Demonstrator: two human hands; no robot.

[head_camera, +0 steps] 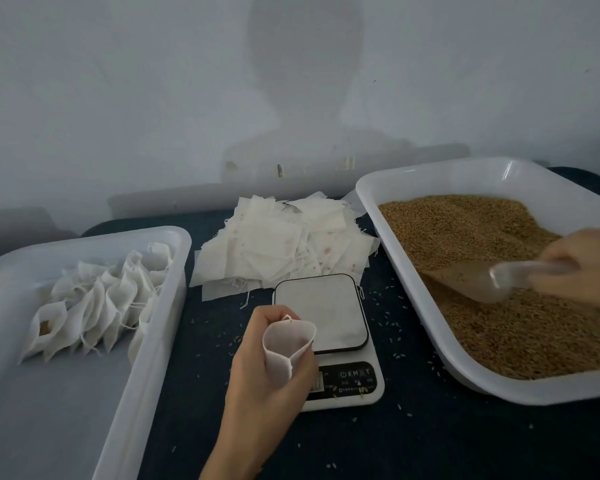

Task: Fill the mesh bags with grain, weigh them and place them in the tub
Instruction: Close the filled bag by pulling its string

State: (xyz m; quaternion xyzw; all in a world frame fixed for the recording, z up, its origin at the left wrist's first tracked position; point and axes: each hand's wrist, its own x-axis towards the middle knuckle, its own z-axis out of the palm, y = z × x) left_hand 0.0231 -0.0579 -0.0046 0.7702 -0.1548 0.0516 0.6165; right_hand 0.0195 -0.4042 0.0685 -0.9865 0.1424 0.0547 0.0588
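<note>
My left hand [257,375] grips an empty white mesh bag [284,348], its mouth held open, just in front of the scale [326,313]. My right hand [582,268] holds the handle of a clear plastic scoop [482,278], blurred, whose blade lies in the brown grain [465,223] filling the white tray [413,181] on the right. A pile of flat empty bags [278,244] lies behind the scale. Several filled bags [94,303] stand in rows in the white tub [160,306] on the left.
Everything sits on a dark cloth-covered table [430,438] against a pale wall. Loose grains are scattered over the cloth around the scale. The scale's weighing plate is bare.
</note>
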